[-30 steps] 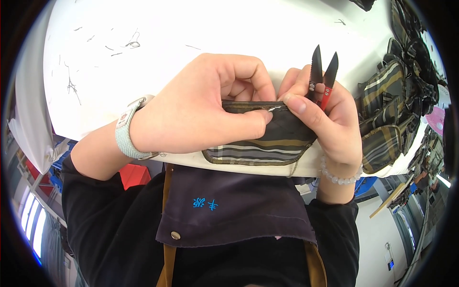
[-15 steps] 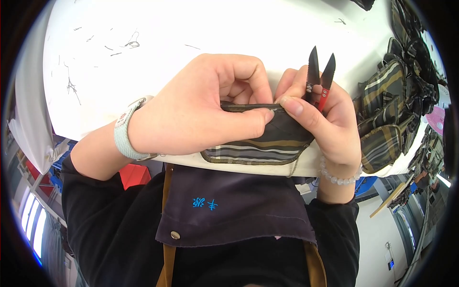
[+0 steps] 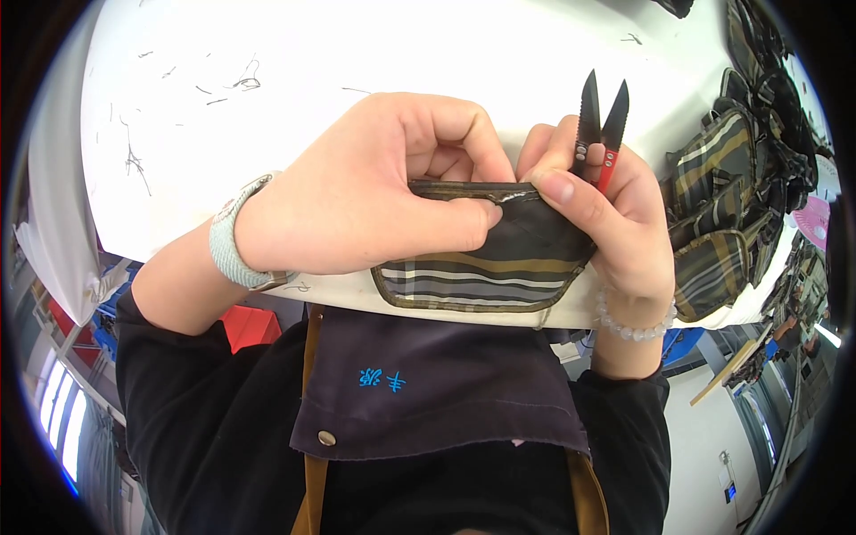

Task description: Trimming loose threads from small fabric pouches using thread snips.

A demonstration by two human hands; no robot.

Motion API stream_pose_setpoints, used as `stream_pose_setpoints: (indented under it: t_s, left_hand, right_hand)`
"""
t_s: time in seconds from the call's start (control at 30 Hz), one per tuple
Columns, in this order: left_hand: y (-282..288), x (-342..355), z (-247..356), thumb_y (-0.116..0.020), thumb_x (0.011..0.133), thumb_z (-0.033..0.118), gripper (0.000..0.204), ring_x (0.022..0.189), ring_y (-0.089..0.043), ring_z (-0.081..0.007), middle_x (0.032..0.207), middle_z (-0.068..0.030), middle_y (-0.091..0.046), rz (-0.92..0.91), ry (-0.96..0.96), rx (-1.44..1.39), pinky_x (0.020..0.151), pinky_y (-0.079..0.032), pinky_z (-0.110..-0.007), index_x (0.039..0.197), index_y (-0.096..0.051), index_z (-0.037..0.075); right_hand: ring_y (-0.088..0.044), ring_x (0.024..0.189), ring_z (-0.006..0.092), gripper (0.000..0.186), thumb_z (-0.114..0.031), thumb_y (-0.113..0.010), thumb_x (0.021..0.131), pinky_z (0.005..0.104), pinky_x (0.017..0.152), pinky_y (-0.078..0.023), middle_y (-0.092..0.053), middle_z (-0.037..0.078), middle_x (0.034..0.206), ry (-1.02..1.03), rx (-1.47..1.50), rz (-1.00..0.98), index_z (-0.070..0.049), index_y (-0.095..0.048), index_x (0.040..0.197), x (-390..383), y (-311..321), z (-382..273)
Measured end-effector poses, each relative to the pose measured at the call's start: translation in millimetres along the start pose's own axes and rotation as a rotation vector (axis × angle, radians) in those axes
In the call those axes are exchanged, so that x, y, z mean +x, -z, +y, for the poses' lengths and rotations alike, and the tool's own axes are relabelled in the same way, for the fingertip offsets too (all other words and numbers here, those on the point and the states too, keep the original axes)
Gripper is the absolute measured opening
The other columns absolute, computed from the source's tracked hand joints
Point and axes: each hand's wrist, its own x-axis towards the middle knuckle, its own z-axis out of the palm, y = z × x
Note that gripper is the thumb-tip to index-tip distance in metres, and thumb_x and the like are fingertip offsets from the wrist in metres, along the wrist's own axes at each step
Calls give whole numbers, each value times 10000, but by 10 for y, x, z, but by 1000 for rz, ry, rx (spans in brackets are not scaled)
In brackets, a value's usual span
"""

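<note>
A dark plaid fabric pouch (image 3: 499, 275) with brown, grey and white stripes stands at the table's near edge, its bound top edge held up between both hands. My left hand (image 3: 366, 196) pinches that top edge, thumb on the near face and fingers curled behind. Close to the right end of the edge, my right hand (image 3: 615, 209) pinches it between thumb and fingers. Thread snips (image 3: 591, 143) with black blades and a red handle part are tucked in my right hand, blades pointing up and spread. A pale line shows along the edge between my thumbs.
A heap of similar plaid pouches (image 3: 713, 196) lies along the right side of the white table (image 3: 294, 53). Loose dark thread scraps (image 3: 247, 78) are scattered over the table's left part. Below the table edge at left is a red object (image 3: 250, 328).
My thumbs have moved slightly apart along the top edge, and more of the pale line shows. My right hand and the snips have shifted a little up and to the right.
</note>
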Motion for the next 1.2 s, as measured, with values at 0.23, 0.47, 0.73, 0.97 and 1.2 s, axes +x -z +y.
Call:
stream_pose_setpoints:
  t_s: [0.23, 0.47, 0.73, 0.97, 1.2]
  left_hand:
    - [-6, -1, 12, -611, 866, -78, 137, 858, -568, -35, 938, 8, -574, 9, 0, -5, 762, -463, -198, 950, -577, 25]
    - [4, 17, -2, -634, 931, -25, 56, 885, -582, -45, 952, 6, -597, 21, -22, -29, 809, -474, -207, 953, -598, 12]
    - [-11, 41, -28, -630, 984, 64, 59, 907, -578, -53, 949, 7, -633, 71, -39, 57, 836, -466, -221, 976, -632, 6]
    - [-1, 45, -49, -593, 1011, 98, 106, 906, -569, -52, 944, 12, -635, 74, -96, 81, 836, -459, -225, 984, -639, 7]
    - [0, 16, -50, -531, 1043, 129, 173, 884, -550, -36, 939, 28, -626, 62, 9, 5, 820, -453, -219, 958, -624, 10]
  right_hand:
    - [-502, 827, 49, 66, -77, -620, 986, 214, 752, -413, -585, -18, 887, 8, -5, 17, -11, -615, 980, 8, 23, 1]
    - [-604, 879, 76, 156, -137, -553, 1025, 225, 812, -489, -667, 32, 957, -44, 111, 88, -4, -630, 1003, 12, 14, -61]
    - [-609, 838, 71, 135, -90, -593, 979, 223, 785, -497, -671, 29, 924, 5, 52, 137, 9, -644, 1055, 4, 0, -77]
    - [-546, 776, 27, 153, -40, -707, 899, 181, 697, -437, -632, -25, 861, -5, -114, 133, 4, -643, 1030, -9, 13, -79]
    - [-536, 768, 28, 146, -39, -723, 873, 188, 683, -424, -622, -29, 845, 6, -145, 160, -8, -633, 983, -5, -29, -68]
